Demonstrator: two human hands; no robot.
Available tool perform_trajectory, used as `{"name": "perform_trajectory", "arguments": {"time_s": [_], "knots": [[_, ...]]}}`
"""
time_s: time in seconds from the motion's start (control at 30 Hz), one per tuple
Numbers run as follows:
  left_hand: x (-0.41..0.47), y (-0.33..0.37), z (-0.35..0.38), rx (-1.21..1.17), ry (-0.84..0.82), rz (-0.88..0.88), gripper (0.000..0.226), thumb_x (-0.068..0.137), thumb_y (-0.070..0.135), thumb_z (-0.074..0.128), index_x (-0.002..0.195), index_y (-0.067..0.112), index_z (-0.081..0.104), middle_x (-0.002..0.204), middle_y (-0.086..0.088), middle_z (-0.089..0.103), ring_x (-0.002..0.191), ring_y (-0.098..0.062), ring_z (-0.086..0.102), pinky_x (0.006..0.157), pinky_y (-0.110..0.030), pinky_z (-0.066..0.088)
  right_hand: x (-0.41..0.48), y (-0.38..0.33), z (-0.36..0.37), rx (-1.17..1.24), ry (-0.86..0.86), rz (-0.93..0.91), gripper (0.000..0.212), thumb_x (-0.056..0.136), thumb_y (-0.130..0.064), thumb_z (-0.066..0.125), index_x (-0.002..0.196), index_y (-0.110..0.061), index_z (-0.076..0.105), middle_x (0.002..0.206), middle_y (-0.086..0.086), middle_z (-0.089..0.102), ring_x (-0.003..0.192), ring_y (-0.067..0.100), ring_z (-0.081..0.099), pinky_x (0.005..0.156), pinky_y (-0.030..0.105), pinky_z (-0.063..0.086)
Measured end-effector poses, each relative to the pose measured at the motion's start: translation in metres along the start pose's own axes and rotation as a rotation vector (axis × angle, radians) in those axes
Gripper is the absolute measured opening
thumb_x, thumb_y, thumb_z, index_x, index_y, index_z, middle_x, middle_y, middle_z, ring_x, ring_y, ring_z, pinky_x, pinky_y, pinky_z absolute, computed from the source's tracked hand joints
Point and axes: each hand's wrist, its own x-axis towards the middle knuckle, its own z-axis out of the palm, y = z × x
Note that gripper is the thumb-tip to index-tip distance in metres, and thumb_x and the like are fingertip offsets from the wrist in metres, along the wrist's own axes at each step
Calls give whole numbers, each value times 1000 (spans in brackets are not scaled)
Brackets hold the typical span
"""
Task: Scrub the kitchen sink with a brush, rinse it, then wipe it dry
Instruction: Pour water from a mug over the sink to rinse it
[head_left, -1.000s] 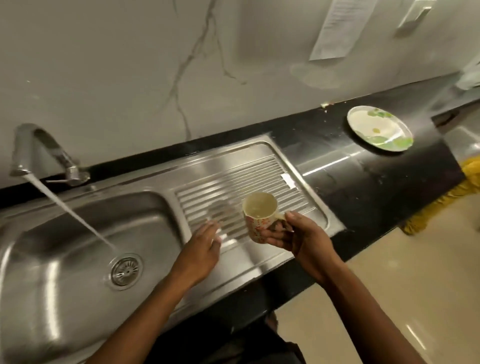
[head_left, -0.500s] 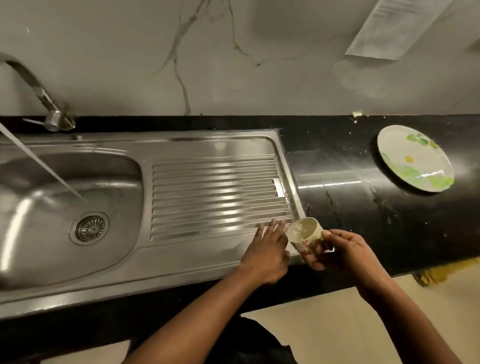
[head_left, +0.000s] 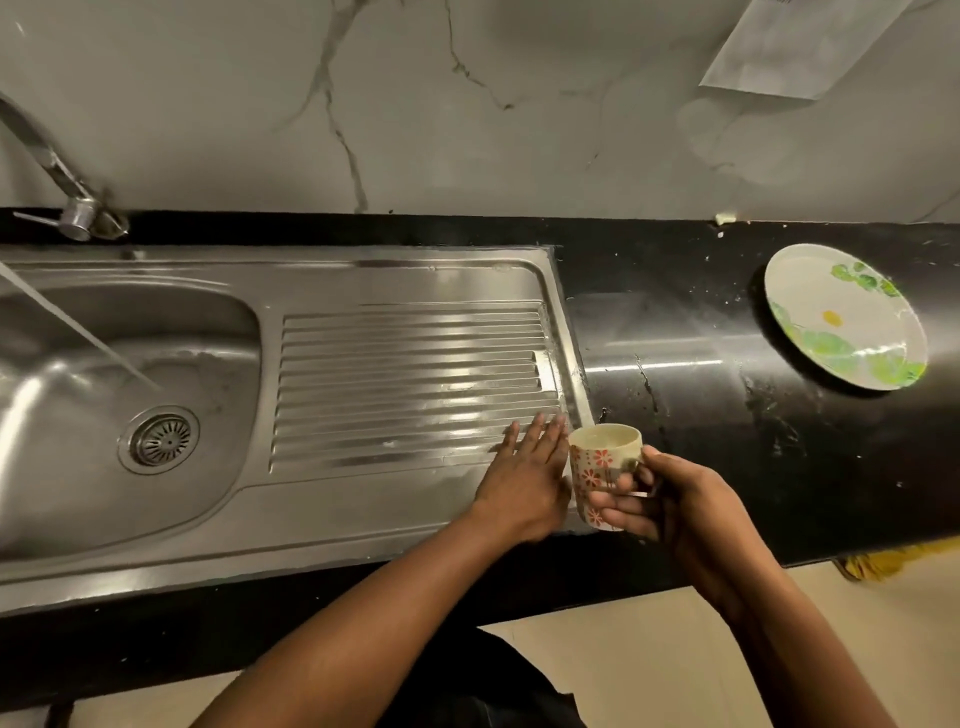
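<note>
One shiny steel sink (head_left: 332, 525); left fingers (head_left: 540, 441) flat on it, right fingers (head_left: 621, 503) grip cup (head_left: 597, 460).

No text, label, brand, number or sign is legible. A paper sheet (head_left: 800, 47) on the wall (head_left: 467, 104) shows only a trace of print at its cut-off upper edge, too small and blurred to read. The cup (head_left: 592, 467) bears a red flower pattern, and the plate (head_left: 841, 343) green and yellow motifs, neither with lettering.
</note>
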Motion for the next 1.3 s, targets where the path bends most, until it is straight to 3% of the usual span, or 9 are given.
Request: {"name": "perform_trajectory", "arguments": {"time_s": [0.33,0.53,0.7,0.9,1.07,1.23,1.3], "knots": [[68,-31,-20,60,71,-33,84,101,54,42,167,23,1,174,-4,-12,159,-27,-17,130,-53,-2,47,-36,25,-10,1,-62,37,113,-24,42,81,-7,51,80,21,68,87,44,76,73,42,65],[94,-42,-34,41,135,-136,91,101,54,44,166,13,-5,174,-9,-13,158,-28,-20,129,-52,-8,63,-59,23,-22,-59,-76,36,110,-24,46,81,-7,55,76,16,63,90,44,76,69,39,66],[117,-37,-42,-38,211,-203,88,101,54,43,166,12,1,173,-11,-12,159,-30,-18,129,-53,-8,90,-95,24,-155,-53,-114,33,108,-23,47,85,-3,58,65,10,57,74,37,76,62,37,66],[157,-45,-67,-51,210,-271,76,107,48,25,166,8,-1,174,-14,-5,161,-30,-9,129,-52,-4,137,-141,39,-320,-45,-227,26,106,-26,55,115,-3,62,65,8,64,64,27,74,60,31,65],[187,-61,-73,-6,225,-333,77,106,52,15,164,4,-4,174,-17,-3,161,-33,-6,129,-54,-2,184,-170,57,-418,29,-314,31,95,-34,74,106,-5,69,74,7,67,58,18,68,55,26,61],[211,-62,-80,-22,229,-354,74,107,51,11,165,6,-6,173,-17,-12,160,-34,-14,128,-54,-9,225,-195,64,-663,61,-389,27,93,-31,77,93,-5,70,77,10,73,52,16,71,47,26,57],[219,-64,-83,-28,245,-370,74,108,53,10,165,9,-7,173,-16,-13,159,-34,-16,127,-54,-12,238,-201,66,-799,41,-408,28,93,-32,77,96,-4,71,85,15,76,59,22,75,52,30,61]]}}
